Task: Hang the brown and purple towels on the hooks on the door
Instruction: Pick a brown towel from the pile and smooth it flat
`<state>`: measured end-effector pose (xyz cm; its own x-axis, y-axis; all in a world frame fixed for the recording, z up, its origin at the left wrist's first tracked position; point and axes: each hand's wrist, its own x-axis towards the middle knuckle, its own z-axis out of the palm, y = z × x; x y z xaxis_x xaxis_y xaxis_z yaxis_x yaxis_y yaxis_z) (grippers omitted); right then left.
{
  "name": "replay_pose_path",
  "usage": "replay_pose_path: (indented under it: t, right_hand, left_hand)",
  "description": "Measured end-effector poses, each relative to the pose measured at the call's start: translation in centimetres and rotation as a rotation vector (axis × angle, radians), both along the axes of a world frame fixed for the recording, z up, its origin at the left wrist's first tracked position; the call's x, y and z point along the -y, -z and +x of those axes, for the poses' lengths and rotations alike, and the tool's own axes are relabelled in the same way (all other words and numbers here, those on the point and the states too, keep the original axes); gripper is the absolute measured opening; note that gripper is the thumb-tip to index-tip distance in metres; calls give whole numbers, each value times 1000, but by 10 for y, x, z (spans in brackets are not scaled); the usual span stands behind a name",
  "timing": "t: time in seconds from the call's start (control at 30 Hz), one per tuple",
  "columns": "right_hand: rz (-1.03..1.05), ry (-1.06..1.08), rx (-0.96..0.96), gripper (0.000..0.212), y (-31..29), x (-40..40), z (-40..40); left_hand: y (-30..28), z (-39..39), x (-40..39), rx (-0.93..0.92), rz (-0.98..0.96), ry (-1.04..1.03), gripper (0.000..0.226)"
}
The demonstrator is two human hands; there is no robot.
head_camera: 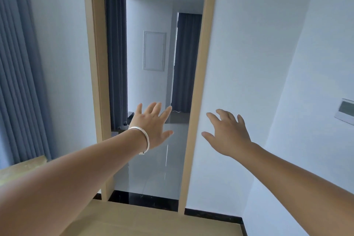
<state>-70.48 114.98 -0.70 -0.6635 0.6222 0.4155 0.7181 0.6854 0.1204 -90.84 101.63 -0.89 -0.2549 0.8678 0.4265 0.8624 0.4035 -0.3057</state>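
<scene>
Both of my arms reach forward toward an open doorway (153,82) with a light wooden frame (199,82). My left hand (153,122), with a silver bangle on its wrist, is in front of the opening with fingers spread and holds nothing. My right hand (228,130) hovers in front of the white wall right of the frame, fingers spread and empty. No towel, hook or door leaf is in view.
Grey curtains (17,82) hang at the far left, and more curtains (116,53) show inside the room beyond. A white wall panel (154,50) faces me through the opening. A black threshold strip (141,200) crosses the floor. A switch plate (345,112) sits on the right wall.
</scene>
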Motion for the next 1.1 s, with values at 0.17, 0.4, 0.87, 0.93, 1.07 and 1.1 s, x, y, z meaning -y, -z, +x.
replay_pose_path:
  t: [0.17, 0.4, 0.87, 0.93, 1.07, 1.1]
  right_hand:
    - [12, -45, 21, 61, -8, -49, -108]
    - [24, -145, 11, 61, 0, -91, -260]
    - [-66, -722, 120, 66, 75, -69, -604]
    - [-72, -843, 164, 67, 94, -53, -655]
    - [-64, -1114, 235, 66, 130, -6, -733]
    - [-71, -1174, 246, 66, 139, 9, -747]
  left_hand:
    - [-1, -108, -46, 47, 28, -26, 77]
    - [11, -248, -69, 78, 44, -144, 76]
    - [85, -475, 38, 193, -37, -729, 78]
    - [101, -497, 70, 244, -25, -872, 77]
    - [140, -510, 141, 335, -56, -1194, 77]
    - [150, -508, 158, 360, -64, -1262, 77]
